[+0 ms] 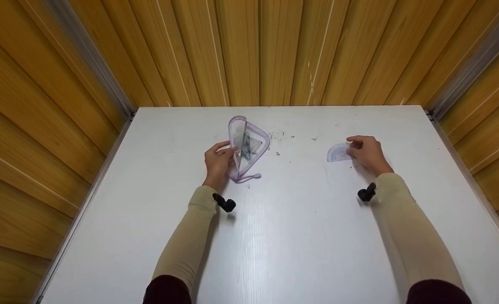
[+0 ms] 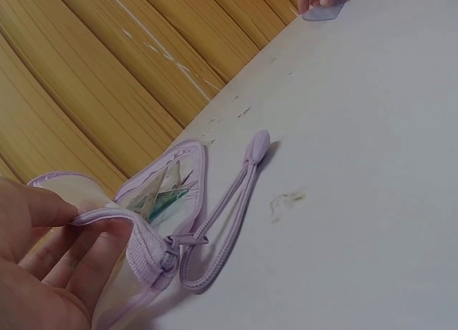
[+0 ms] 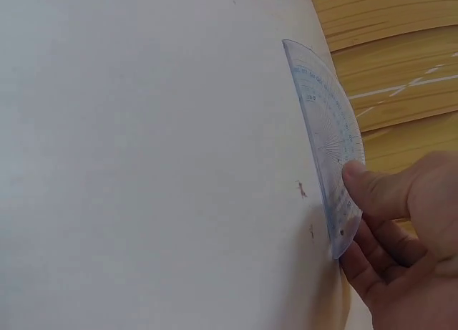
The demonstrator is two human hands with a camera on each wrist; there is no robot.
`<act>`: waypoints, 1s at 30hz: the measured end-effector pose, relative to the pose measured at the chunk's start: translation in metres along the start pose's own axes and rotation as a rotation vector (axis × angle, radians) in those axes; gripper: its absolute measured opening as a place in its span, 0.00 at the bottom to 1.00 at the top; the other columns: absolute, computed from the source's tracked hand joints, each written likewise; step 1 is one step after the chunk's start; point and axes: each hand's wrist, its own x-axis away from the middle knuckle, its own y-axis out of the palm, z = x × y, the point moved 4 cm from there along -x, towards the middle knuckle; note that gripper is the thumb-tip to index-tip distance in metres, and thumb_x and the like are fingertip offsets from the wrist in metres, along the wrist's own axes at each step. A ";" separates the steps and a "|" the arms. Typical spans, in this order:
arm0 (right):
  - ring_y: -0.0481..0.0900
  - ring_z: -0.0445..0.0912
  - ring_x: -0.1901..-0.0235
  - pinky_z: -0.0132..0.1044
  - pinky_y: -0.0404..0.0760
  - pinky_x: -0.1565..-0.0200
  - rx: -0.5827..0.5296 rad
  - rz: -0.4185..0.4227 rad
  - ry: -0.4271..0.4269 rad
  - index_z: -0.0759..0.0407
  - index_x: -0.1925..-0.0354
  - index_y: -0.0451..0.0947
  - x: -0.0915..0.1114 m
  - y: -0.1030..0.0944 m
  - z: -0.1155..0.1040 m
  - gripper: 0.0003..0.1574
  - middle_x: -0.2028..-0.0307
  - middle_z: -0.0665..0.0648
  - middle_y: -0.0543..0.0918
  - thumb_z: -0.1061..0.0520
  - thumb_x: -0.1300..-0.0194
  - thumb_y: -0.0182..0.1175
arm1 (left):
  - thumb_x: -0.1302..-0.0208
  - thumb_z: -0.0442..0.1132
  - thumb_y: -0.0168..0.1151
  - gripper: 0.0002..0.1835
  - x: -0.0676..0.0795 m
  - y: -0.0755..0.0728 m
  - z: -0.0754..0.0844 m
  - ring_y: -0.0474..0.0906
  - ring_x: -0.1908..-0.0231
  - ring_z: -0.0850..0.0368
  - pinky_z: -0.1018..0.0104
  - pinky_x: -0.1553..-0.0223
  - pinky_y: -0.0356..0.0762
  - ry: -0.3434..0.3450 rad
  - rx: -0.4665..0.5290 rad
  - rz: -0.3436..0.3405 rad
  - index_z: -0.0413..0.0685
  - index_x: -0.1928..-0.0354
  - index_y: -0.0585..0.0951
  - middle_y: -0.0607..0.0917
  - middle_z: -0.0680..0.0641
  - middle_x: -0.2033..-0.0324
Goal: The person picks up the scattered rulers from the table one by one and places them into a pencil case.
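Note:
My left hand (image 1: 219,162) pinches the raised edge of a clear pouch with lilac trim (image 1: 266,145), its zip undone so that the mouth gapes. Inside the pouch lie clear and green drawing pieces (image 2: 166,194), overlapping; a triangular outline shows, but I cannot tell each one. A lilac zip-pull cord (image 2: 232,215) trails from the pouch onto the table. Well to the right, my right hand (image 1: 367,154) pinches a clear protractor (image 3: 325,122) with blue markings, thumb on its face and fingers behind. The protractor is tilted, straight side toward the table; contact is unclear.
A white table (image 1: 283,236) lies under both hands. Small dark marks or crumbs (image 1: 278,153) dot its surface between the pouch and the protractor. Wood-patterned panels (image 1: 274,50) stand along the back edge and both sides.

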 end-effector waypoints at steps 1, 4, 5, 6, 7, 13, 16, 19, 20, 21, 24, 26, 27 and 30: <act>0.71 0.56 0.48 0.53 0.69 0.40 -0.007 0.004 0.007 0.63 0.38 0.73 0.000 -0.001 0.000 0.25 0.47 0.66 0.77 0.66 0.33 0.59 | 0.42 0.31 0.69 0.18 0.000 0.000 0.000 0.86 0.65 0.47 0.65 0.67 0.82 -0.002 0.001 0.000 0.38 0.49 0.82 0.88 0.39 0.64; 0.72 0.56 0.48 0.51 0.71 0.42 -0.021 0.021 0.014 0.62 0.40 0.75 0.002 -0.004 0.001 0.23 0.48 0.65 0.78 0.66 0.32 0.57 | 0.42 0.31 0.69 0.18 0.000 0.000 0.000 0.86 0.64 0.47 0.65 0.67 0.82 -0.005 0.002 -0.003 0.37 0.48 0.82 0.88 0.39 0.64; 0.73 0.55 0.48 0.49 0.72 0.43 -0.022 0.025 0.013 0.62 0.40 0.76 0.002 -0.004 0.001 0.22 0.48 0.64 0.78 0.66 0.32 0.57 | 0.42 0.31 0.69 0.18 0.000 0.000 0.000 0.86 0.64 0.47 0.65 0.67 0.82 -0.004 0.002 -0.003 0.37 0.48 0.82 0.88 0.39 0.64; 0.74 0.55 0.49 0.47 0.74 0.45 -0.020 0.032 0.010 0.62 0.41 0.77 0.003 -0.005 0.001 0.21 0.48 0.64 0.78 0.65 0.32 0.57 | 0.42 0.31 0.69 0.18 0.000 0.000 0.000 0.86 0.64 0.47 0.65 0.67 0.82 -0.002 0.003 -0.005 0.37 0.48 0.82 0.88 0.38 0.63; 0.74 0.54 0.50 0.44 0.75 0.48 -0.020 0.035 0.008 0.61 0.42 0.78 0.003 -0.006 0.002 0.20 0.49 0.63 0.79 0.65 0.32 0.57 | 0.42 0.32 0.69 0.19 0.000 -0.001 0.000 0.86 0.64 0.47 0.65 0.67 0.82 -0.001 0.002 -0.006 0.37 0.48 0.82 0.88 0.38 0.63; 0.78 0.51 0.56 0.29 0.77 0.64 -0.070 0.031 0.036 0.59 0.45 0.80 0.005 -0.008 0.004 0.17 0.51 0.61 0.79 0.62 0.31 0.57 | 0.40 0.33 0.69 0.17 0.000 -0.001 0.000 0.86 0.63 0.46 0.64 0.67 0.82 0.001 -0.004 -0.020 0.40 0.49 0.82 0.88 0.38 0.62; 0.80 0.50 0.56 0.29 0.79 0.64 -0.100 0.032 0.042 0.58 0.45 0.79 0.006 -0.008 0.005 0.17 0.50 0.60 0.79 0.61 0.31 0.58 | 0.40 0.33 0.69 0.16 0.000 -0.001 -0.001 0.86 0.63 0.47 0.64 0.67 0.82 0.002 -0.013 -0.020 0.41 0.49 0.83 0.88 0.39 0.62; 0.80 0.49 0.56 0.31 0.81 0.63 -0.126 0.039 0.041 0.58 0.44 0.79 0.006 -0.008 0.004 0.18 0.49 0.61 0.79 0.61 0.31 0.59 | 0.41 0.33 0.69 0.16 0.000 -0.001 -0.001 0.86 0.64 0.47 0.65 0.68 0.82 0.005 -0.026 -0.012 0.41 0.50 0.83 0.88 0.40 0.63; 0.80 0.49 0.56 0.31 0.82 0.63 -0.132 0.044 0.043 0.58 0.44 0.79 0.006 -0.008 0.004 0.18 0.49 0.61 0.79 0.60 0.31 0.59 | 0.41 0.33 0.69 0.16 0.000 -0.002 0.000 0.86 0.64 0.47 0.65 0.69 0.81 0.005 -0.028 -0.009 0.41 0.50 0.83 0.88 0.40 0.63; 0.80 0.49 0.56 0.31 0.82 0.63 -0.136 0.047 0.040 0.58 0.44 0.79 0.006 -0.007 0.004 0.18 0.49 0.61 0.80 0.60 0.31 0.60 | 0.41 0.33 0.69 0.16 0.000 -0.002 0.000 0.86 0.64 0.48 0.65 0.69 0.81 0.005 -0.030 -0.006 0.41 0.50 0.83 0.88 0.40 0.64; 0.79 0.48 0.57 0.30 0.82 0.63 -0.138 0.050 0.040 0.58 0.44 0.79 0.005 -0.007 0.003 0.18 0.49 0.61 0.80 0.60 0.31 0.59 | 0.41 0.33 0.69 0.16 0.001 -0.002 0.000 0.86 0.64 0.47 0.65 0.69 0.81 0.004 -0.029 -0.007 0.41 0.50 0.83 0.88 0.41 0.63; 0.80 0.48 0.58 0.31 0.82 0.64 -0.149 0.048 0.043 0.58 0.44 0.79 0.005 -0.006 0.003 0.18 0.50 0.61 0.80 0.60 0.31 0.59 | 0.40 0.33 0.69 0.16 0.001 -0.002 0.000 0.86 0.63 0.48 0.65 0.69 0.81 0.000 -0.029 -0.008 0.41 0.49 0.83 0.88 0.41 0.63; 0.80 0.48 0.59 0.31 0.83 0.63 -0.159 0.044 0.046 0.59 0.44 0.78 0.005 -0.005 0.003 0.18 0.50 0.61 0.79 0.60 0.31 0.59 | 0.40 0.33 0.69 0.16 0.001 -0.002 0.000 0.86 0.63 0.48 0.65 0.68 0.81 -0.002 -0.030 -0.009 0.42 0.49 0.83 0.88 0.41 0.63; 0.81 0.48 0.59 0.33 0.84 0.63 -0.197 0.033 0.063 0.59 0.43 0.78 0.005 -0.004 0.004 0.18 0.50 0.61 0.79 0.60 0.31 0.59 | 0.40 0.33 0.68 0.16 0.001 -0.002 0.000 0.86 0.63 0.49 0.65 0.68 0.81 -0.002 -0.034 -0.006 0.41 0.49 0.83 0.88 0.41 0.63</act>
